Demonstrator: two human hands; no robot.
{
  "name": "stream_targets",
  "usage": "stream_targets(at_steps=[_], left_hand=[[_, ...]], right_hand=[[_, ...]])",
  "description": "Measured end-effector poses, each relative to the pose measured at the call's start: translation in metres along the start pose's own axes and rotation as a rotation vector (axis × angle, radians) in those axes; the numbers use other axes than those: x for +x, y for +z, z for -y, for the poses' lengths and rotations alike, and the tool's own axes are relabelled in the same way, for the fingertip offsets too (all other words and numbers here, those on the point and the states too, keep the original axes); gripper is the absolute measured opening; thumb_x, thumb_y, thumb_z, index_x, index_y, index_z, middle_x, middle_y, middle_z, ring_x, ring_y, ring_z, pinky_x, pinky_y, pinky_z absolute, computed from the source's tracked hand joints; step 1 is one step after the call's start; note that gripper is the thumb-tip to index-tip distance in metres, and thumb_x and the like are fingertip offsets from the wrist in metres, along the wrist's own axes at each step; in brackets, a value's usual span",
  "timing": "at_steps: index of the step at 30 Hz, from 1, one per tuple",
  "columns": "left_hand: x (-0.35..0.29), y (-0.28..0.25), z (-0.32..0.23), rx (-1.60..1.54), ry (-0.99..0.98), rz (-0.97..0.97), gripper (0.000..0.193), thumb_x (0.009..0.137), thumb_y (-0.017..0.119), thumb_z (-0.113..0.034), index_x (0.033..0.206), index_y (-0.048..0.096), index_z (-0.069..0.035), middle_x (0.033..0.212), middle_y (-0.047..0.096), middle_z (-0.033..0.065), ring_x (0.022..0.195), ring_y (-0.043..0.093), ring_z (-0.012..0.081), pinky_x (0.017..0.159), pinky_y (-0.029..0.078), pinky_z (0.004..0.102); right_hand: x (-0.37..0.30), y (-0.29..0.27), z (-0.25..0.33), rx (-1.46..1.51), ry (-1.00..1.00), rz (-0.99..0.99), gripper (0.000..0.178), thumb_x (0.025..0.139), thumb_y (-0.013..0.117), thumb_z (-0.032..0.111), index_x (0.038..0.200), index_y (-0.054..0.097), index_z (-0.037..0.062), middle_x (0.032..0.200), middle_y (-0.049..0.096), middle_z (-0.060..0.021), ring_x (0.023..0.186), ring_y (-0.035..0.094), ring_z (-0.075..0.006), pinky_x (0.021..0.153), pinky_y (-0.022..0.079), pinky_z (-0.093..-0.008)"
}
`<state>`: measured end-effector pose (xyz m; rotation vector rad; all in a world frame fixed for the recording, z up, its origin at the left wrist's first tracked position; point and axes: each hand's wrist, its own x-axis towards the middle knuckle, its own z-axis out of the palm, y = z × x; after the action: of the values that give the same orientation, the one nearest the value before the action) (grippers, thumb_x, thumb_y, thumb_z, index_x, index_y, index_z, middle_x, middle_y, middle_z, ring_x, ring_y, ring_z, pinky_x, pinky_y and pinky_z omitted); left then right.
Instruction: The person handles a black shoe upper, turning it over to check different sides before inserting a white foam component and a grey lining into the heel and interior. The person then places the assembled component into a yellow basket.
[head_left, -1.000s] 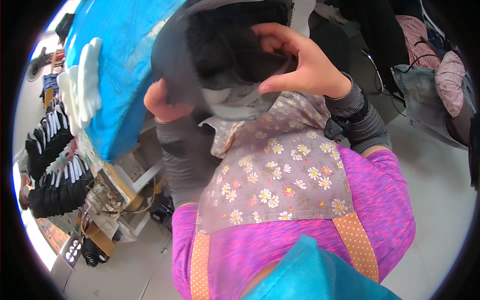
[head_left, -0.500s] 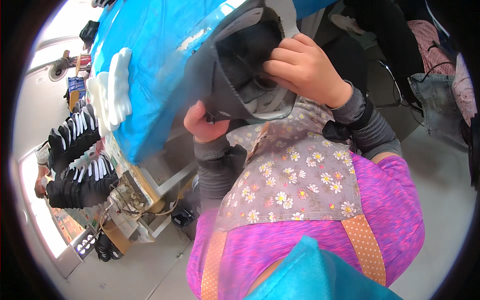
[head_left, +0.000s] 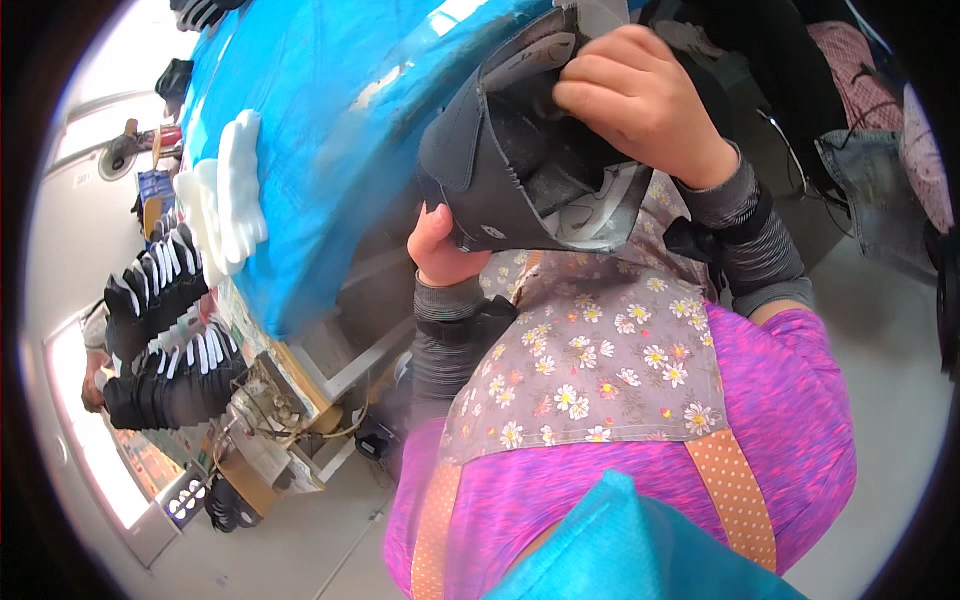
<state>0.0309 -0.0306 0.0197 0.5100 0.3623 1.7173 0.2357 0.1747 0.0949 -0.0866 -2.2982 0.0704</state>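
A black shoe upper (head_left: 455, 150), with a pale lining and a jagged cut edge, is held tilted in front of my apron. My left hand (head_left: 445, 248) grips its lower left side, thumb on the outside and the other fingers hidden behind it. Over the upper's open mouth is my right hand (head_left: 640, 95), its fingers curled closed with the tips at the dark inside. Whatever those fingertips pinch cannot be made out.
A blue-covered table (head_left: 320, 130) lies beyond my hands, carrying white wavy insole-like pieces (head_left: 238, 190). To the left, rows of black shoes (head_left: 175, 385) with white linings stand near another person's hand (head_left: 93, 385). A denim garment (head_left: 870, 185) hangs at the right.
The shoe upper and both hands have shifted to the right. The upper has turned so more of its outer side shows, and my right hand has risen a little from its inside.
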Motion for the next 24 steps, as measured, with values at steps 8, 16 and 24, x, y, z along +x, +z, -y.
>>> stream_targets(at_steps=[8,16,24], left_hand=[[0.007,-0.010,0.023,-0.187,-0.181,0.056,0.058,0.097,0.046,-0.041,0.141,0.049,-0.004,0.145,0.051,0.0128,0.133,0.048,0.0310,0.113,0.035,0.0489],[0.006,0.000,0.031,-0.005,-0.152,-0.135,0.067,0.089,0.061,-0.027,0.146,0.039,-0.001,0.142,0.052,0.0141,0.130,0.052,0.0320,0.109,0.040,0.0458],[0.010,0.009,0.032,0.073,-0.113,-0.126,0.070,0.082,0.065,-0.016,0.144,0.038,0.003,0.138,0.054,0.0171,0.126,0.054,0.0341,0.107,0.042,0.0467]], right_hand=[[-0.041,0.029,0.007,0.186,0.925,-0.332,0.016,0.081,0.074,0.000,0.091,0.061,0.0023,0.076,0.063,-0.0067,0.070,0.062,-0.0232,0.066,0.049,-0.0297],[-0.033,-0.012,0.038,0.460,0.715,0.038,0.025,0.082,0.077,0.024,0.076,0.066,0.0025,0.075,0.065,-0.0103,0.071,0.063,-0.0269,0.064,0.048,-0.0357],[-0.048,0.005,0.047,1.011,0.980,0.248,0.015,0.086,0.074,0.010,0.090,0.061,0.0027,0.069,0.054,0.0026,0.066,0.049,-0.0044,0.059,0.040,-0.0226]])
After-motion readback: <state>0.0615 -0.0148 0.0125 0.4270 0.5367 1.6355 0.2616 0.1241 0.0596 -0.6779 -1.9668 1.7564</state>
